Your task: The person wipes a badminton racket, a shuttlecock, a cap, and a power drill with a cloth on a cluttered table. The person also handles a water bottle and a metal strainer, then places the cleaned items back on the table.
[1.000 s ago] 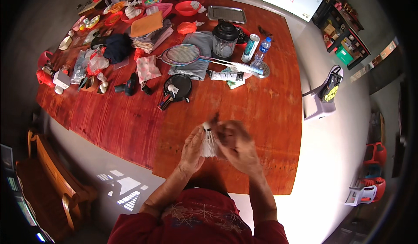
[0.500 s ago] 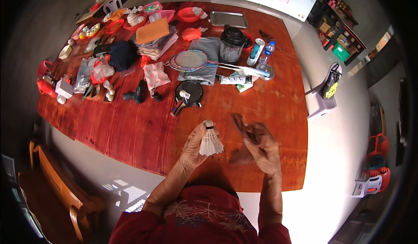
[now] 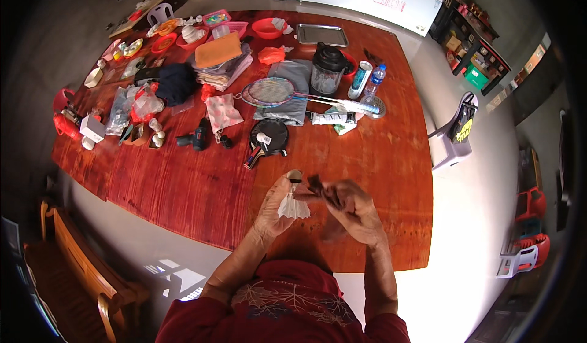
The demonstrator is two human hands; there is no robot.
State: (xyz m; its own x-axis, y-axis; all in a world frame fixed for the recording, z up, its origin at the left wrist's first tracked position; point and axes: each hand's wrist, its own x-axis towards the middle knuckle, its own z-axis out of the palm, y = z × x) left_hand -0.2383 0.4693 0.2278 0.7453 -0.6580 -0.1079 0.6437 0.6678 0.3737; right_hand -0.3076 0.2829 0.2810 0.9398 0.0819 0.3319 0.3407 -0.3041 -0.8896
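Note:
A white feather shuttlecock [image 3: 293,208] is upright with its cork end up, and my left hand [image 3: 270,211] is closed around its left side. To the right, my right hand [image 3: 359,213] grips a dark brown cloth [image 3: 338,197], bunched in its fingers. One edge of the cloth reaches close to the shuttlecock's feathers; whether it touches them I cannot tell. Both hands are above the near part of the wooden table [image 3: 391,221]. Beyond them lies a table tennis bat [image 3: 254,157] by a round black case [image 3: 269,136] with a small white ball on it.
Badminton rackets [image 3: 269,92] lie across a grey cloth. Behind stand a blender jug [image 3: 328,71], a shuttlecock tube [image 3: 360,80] and a water bottle [image 3: 375,79]. A cordless drill [image 3: 199,136] and a patterned pouch [image 3: 224,112] are further left. A wooden bench [image 3: 85,251] stands at lower left.
My right hand has moved left with the brown cloth, bringing it up to the shuttlecock. My left hand keeps hold of the shuttlecock in nearly the same spot.

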